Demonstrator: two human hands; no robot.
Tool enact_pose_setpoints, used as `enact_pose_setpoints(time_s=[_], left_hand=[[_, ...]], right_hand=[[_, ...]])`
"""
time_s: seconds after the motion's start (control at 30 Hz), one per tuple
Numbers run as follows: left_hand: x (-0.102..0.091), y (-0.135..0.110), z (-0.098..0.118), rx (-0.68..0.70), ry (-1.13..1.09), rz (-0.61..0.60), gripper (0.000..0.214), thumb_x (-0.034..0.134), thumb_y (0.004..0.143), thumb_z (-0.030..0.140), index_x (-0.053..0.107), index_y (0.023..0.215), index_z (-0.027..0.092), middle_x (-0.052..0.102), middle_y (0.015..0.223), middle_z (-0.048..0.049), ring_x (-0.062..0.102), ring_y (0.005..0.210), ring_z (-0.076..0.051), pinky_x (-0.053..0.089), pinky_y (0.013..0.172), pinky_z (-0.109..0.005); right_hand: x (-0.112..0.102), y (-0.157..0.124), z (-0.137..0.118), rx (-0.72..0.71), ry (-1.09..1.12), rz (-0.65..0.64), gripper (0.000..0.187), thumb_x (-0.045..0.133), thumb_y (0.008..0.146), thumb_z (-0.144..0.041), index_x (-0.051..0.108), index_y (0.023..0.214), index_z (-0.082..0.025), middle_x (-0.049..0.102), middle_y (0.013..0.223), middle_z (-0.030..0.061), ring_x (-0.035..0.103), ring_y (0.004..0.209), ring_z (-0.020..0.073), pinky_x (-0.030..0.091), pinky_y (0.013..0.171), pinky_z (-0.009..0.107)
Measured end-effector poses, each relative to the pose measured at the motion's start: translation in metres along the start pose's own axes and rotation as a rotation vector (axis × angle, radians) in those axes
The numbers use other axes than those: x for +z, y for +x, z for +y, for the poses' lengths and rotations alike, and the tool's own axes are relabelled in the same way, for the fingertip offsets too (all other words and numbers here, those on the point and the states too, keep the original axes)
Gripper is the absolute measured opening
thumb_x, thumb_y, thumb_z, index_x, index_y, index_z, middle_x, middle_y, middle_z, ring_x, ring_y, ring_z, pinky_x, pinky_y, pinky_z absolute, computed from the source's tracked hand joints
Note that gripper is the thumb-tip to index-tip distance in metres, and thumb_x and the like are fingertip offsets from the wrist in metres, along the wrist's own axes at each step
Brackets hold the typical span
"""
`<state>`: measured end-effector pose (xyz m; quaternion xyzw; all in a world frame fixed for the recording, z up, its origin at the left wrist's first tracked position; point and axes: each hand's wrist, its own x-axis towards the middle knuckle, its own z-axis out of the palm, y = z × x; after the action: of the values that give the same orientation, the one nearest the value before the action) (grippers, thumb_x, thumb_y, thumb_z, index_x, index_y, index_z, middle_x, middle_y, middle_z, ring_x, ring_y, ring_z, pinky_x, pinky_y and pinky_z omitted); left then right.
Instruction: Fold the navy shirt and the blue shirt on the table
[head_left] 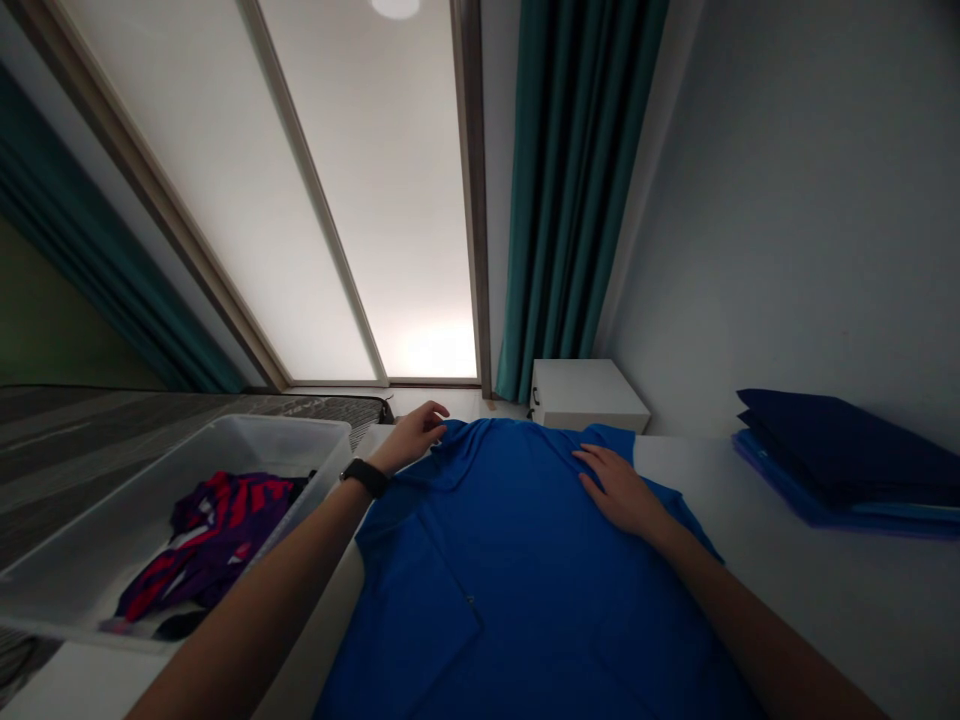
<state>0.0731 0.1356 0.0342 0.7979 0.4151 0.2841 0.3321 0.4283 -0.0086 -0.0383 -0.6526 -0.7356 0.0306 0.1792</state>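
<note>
At the far left, a teal curtain (82, 230) runs out of view, and a grey patterned surface (97, 440) lies below it. In front of that is a translucent bin (262, 430); its near right part is hidden behind the left forearm. Inside, a red and purple garment (225, 520) lies crumpled with darker items (too dim to identify). The left hand (415, 438), with a dark band (365, 477) at its wrist, is at the far left edge of a blue shirt (517, 560), fingers bent; whether they pinch the cloth, I cannot tell.

The shirt lies spread on a white table (690, 480) between the forearms. Its near end is cut off by the bottom edge, the right forearm covers part of its right side, and the neckline is hard to make out. The long axis runs near to far, the sleeve end pointing away from the person, toward the pale door panels (390, 220). The right hand (619, 490) rests on the cloth near that end, open, fingers spread. At the far right, a stack of folded dark blue fabric (847, 450) is cut off by the picture's edge.
</note>
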Motion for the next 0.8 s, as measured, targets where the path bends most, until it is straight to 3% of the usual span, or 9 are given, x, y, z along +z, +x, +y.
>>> enact_pose_setpoints(time_s=[0.27, 0.4, 0.53, 0.8], left_hand=[[0.008, -0.002, -0.01, -0.08, 0.013, 0.093, 0.041, 0.065, 0.073, 0.03, 0.058, 0.11, 0.015, 0.066, 0.077, -0.0026, 0.064, 0.071, -0.018, 0.052, 0.066, -0.031], [0.012, -0.002, -0.013, -0.182, -0.032, 0.102, 0.029, 0.065, 0.072, 0.029, 0.063, 0.097, 0.014, 0.07, 0.079, -0.006, 0.066, 0.074, -0.02, 0.053, 0.066, -0.031], [0.014, 0.0, -0.017, -0.183, -0.067, 0.097, 0.027, 0.063, 0.073, 0.036, 0.065, 0.089, 0.014, 0.069, 0.074, -0.005, 0.064, 0.067, -0.019, 0.051, 0.062, -0.03], [0.018, -0.004, -0.015, -0.171, 0.316, 0.176, 0.032, 0.056, 0.078, 0.048, 0.06, 0.072, 0.017, 0.063, 0.067, -0.0039, 0.057, 0.063, -0.018, 0.04, 0.057, -0.028]], right_hand=[[-0.002, 0.0, -0.001, -0.005, 0.0, -0.002, 0.047, 0.034, 0.096, -0.04, 0.053, 0.133, -0.018, 0.051, 0.14, 0.0123, 0.044, 0.13, 0.028, 0.034, 0.11, 0.049], [-0.004, 0.0, -0.002, -0.004, 0.002, 0.004, 0.047, 0.034, 0.096, -0.04, 0.053, 0.133, -0.019, 0.051, 0.14, 0.012, 0.044, 0.13, 0.0284, 0.035, 0.109, 0.049], [-0.004, 0.0, -0.003, 0.005, -0.001, -0.013, 0.048, 0.034, 0.096, -0.04, 0.053, 0.134, -0.018, 0.05, 0.141, 0.0121, 0.044, 0.131, 0.0279, 0.033, 0.111, 0.048], [-0.004, 0.0, -0.003, 0.011, 0.003, -0.011, 0.048, 0.034, 0.096, -0.04, 0.053, 0.134, -0.017, 0.05, 0.14, 0.0122, 0.043, 0.131, 0.0281, 0.033, 0.111, 0.048]])
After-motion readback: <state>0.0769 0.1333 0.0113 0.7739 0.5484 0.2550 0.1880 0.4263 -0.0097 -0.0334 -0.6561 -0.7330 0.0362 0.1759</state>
